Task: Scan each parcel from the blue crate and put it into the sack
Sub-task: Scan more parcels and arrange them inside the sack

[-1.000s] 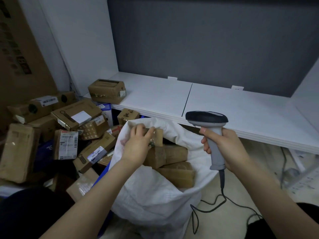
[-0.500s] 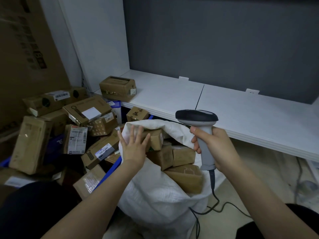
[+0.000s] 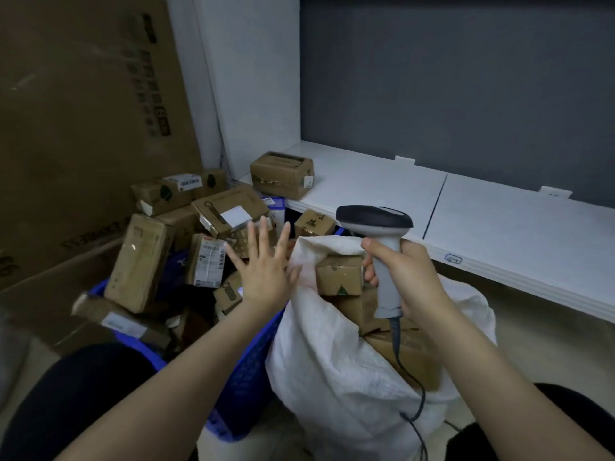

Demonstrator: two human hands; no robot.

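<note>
**A:** What step is in hand?

**B:** The next parcel is judged to be sought. The left hand [image 3: 263, 271] is held flat over the blue crate [image 3: 246, 371], fingers straight and spread, with nothing in it. The barcode scanner [image 3: 374, 221] is gripped by its handle in the right hand [image 3: 409, 281], above the mouth of the white sack [image 3: 332, 377].

**A:** Which parcel is best taken?

**B:** Probably the labelled parcel [image 3: 208, 261], just beside the left fingertips. Its white label is turned toward the view, so little turning would be needed.

**A:** How should it be grasped?

**B:** It is best pinched by its edges, so that the barcode is left uncovered. It can then be brought under the scanner's head. The beam should be aimed at that one label and away from the boxes in the sack [image 3: 339, 274].

**A:** What is to be watched?

**B:** The heap in the crate is loosely stacked, so a parcel should be lifted off it, not dragged out. The sack is filled nearly to its mouth, so the parcel is better laid in than dropped.
</note>
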